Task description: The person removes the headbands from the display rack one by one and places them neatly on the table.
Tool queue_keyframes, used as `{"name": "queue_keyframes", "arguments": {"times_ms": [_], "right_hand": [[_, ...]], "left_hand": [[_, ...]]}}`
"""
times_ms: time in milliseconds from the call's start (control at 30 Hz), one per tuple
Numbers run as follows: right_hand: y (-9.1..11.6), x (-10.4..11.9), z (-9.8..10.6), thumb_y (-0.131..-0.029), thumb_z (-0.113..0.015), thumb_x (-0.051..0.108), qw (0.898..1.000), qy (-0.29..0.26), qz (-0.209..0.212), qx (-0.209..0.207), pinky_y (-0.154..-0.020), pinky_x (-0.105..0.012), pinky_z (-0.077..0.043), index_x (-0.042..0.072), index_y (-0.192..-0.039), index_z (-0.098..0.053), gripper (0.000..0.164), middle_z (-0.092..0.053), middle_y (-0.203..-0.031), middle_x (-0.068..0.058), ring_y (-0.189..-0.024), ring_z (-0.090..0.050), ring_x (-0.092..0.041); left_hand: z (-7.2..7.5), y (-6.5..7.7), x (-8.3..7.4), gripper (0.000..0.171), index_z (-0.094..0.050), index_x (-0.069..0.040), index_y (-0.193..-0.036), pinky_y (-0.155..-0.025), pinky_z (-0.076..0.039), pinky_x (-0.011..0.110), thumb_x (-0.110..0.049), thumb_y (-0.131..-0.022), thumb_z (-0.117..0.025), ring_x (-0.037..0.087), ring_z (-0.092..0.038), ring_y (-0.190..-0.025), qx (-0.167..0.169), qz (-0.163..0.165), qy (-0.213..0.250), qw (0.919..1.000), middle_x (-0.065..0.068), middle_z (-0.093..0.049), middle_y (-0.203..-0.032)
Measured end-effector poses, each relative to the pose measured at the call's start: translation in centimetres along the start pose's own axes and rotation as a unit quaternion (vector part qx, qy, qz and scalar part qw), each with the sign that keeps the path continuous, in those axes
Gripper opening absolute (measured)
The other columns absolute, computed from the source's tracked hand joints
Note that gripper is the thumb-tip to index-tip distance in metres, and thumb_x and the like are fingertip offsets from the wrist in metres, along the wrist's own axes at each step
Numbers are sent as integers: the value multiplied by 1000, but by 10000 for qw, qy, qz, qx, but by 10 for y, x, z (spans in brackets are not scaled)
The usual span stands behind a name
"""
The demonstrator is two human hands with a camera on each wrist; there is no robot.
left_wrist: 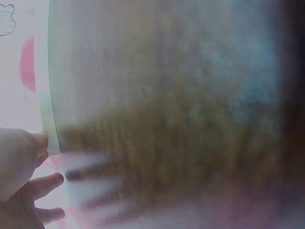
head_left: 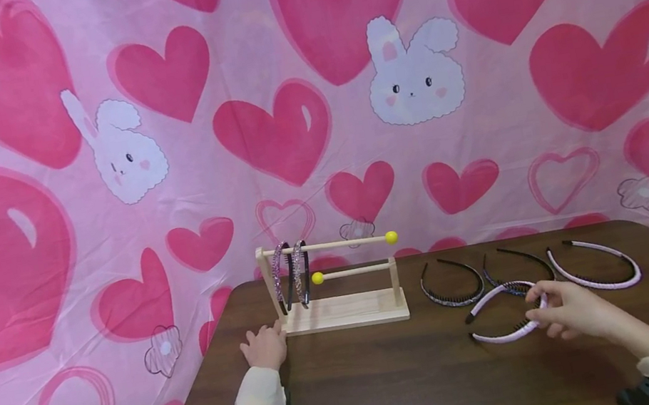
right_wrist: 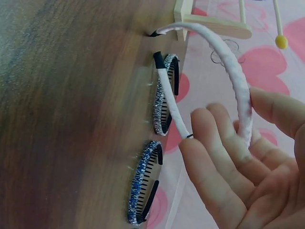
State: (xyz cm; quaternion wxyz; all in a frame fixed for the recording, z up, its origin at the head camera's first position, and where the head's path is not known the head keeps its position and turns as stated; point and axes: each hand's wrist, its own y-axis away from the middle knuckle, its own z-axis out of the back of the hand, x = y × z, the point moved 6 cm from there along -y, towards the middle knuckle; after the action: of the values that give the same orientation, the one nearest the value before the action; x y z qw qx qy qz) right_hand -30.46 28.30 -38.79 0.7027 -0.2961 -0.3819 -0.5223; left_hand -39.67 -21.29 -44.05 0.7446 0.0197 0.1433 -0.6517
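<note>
My right hand (head_left: 574, 310) grips a pale pink headband (head_left: 504, 336) by its curved middle, above the table. Its two black-tipped ends point left. In the right wrist view the fingers and thumb of that hand (right_wrist: 248, 157) surround the pale headband (right_wrist: 231, 67). My left hand (head_left: 265, 348) is at the left end of a wooden headband stand (head_left: 344, 313). Its thumb and a finger meet at the edge of the base in the left wrist view, where most of the picture is blurred. Two glittery headbands (head_left: 300, 275) hang on the stand's upper bar.
On the brown table (head_left: 382, 380), right of the stand, lie a dark glittery headband (head_left: 455, 300), a blue glittery headband (right_wrist: 137, 183) and another pale headband (head_left: 606, 285). Yellow balls (head_left: 391, 238) cap the stand's bars. A pink cloth (head_left: 345, 134) with hearts hangs behind.
</note>
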Motion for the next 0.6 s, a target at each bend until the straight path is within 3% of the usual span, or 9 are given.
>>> {"name": "queue_keyframes", "arguments": {"times_ms": [400,600], "right_hand": [[6,-11,-26,-92,-54,12,9902,-780,-214,1136,-49,-35,-49,-2,-90,-50,15,-64,-72,-13,-60,-62,-24],[5,-18,-45,-90,-57,13,9903,-809,-242,1103,-46,-33,-48,4,-84,-54,11,-63,-66,-12,-54,-62,-21]], "left_hand": [[-2,-2,1,39,-54,-7,-129,-84,-30,58,-23,-94,-51,44,-39,-108,42,46,17,10000,21,-53,-122],[-2,-1,0,39,-54,-6,-129,-85,-30,59,-23,-94,-51,44,-39,-107,17,20,24,10000,21,-53,-121]]}}
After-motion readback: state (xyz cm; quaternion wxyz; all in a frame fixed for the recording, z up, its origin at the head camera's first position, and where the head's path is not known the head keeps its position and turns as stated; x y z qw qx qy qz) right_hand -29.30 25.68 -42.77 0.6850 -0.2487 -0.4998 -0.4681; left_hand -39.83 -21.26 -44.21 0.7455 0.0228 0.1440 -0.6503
